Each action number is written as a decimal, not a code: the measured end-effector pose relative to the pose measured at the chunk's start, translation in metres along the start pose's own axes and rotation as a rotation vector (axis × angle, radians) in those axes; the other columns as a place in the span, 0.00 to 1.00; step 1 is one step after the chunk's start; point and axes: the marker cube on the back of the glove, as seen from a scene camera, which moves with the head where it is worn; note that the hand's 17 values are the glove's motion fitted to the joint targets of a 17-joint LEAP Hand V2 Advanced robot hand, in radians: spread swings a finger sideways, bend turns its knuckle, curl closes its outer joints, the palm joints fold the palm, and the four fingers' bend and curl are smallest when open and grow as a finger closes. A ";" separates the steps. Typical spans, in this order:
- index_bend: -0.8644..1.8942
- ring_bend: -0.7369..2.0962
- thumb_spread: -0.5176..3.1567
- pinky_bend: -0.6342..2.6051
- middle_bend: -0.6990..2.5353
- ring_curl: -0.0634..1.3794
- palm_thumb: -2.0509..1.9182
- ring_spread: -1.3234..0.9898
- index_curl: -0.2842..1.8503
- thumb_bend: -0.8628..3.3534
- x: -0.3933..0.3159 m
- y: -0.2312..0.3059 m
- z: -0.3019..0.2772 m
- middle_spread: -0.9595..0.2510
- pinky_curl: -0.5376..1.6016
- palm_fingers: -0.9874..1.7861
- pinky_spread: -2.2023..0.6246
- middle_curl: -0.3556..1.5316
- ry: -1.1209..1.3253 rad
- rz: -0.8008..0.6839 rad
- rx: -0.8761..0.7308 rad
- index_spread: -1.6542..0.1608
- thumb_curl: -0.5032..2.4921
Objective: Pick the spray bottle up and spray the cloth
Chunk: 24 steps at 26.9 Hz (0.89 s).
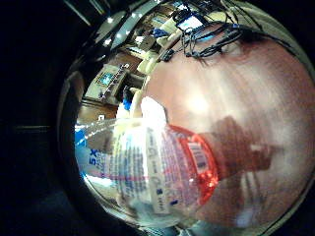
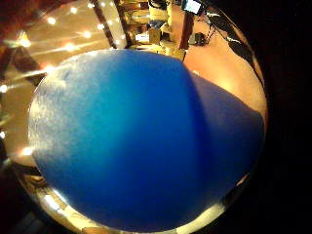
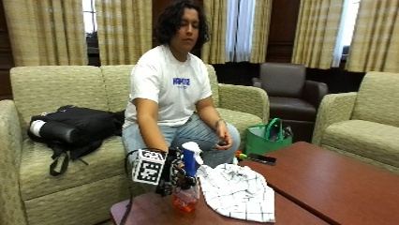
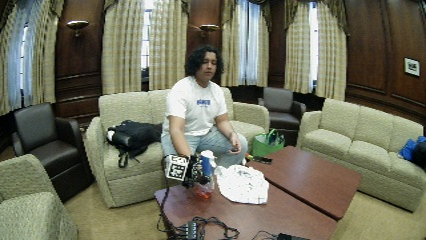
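- My black-gloved right hand is wrapped around the neck of a clear plastic spray bottle with a blue-and-white trigger head and orange-red liquid at its base, fingers curled round it just below the head.
- The bottle stands upright, its base on or just above the dark reddish wooden coffee table, near the table's corner nearest my knees; I cannot tell whether it has left the surface.
- From my palm on the little-finger side, the bottle's printed label and orange-red bottom fill the view, the tabletop beyond them.
- From the thumb side, the blue trigger head fills nearly the whole view.
- A white cloth with a thin dark check lies rumpled on the table just beside the bottle, on the side away from my hand.
- My bare left hand rests on my thigh.
- I sit on a beige sofa, a black bag beside me and a green tote bag on the floor.
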 end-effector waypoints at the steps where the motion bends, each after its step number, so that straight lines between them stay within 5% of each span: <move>1: 0.33 0.49 0.36 0.38 0.31 0.28 0.69 0.45 0.17 0.20 0.001 -0.002 0.002 0.65 0.43 0.48 0.76 0.38 0.000 -0.005 -0.002 0.72 0.29; 16: 0.34 0.50 0.37 0.39 0.29 0.28 0.71 0.43 0.17 0.20 -0.007 -0.037 0.036 0.62 0.43 0.51 0.73 0.37 0.002 -0.023 0.024 0.71 0.29; 24: 0.35 0.54 0.37 0.41 0.28 0.29 0.74 0.46 0.18 0.21 -0.008 -0.042 0.036 0.67 0.43 0.67 0.71 0.37 0.018 -0.020 -0.014 0.74 0.32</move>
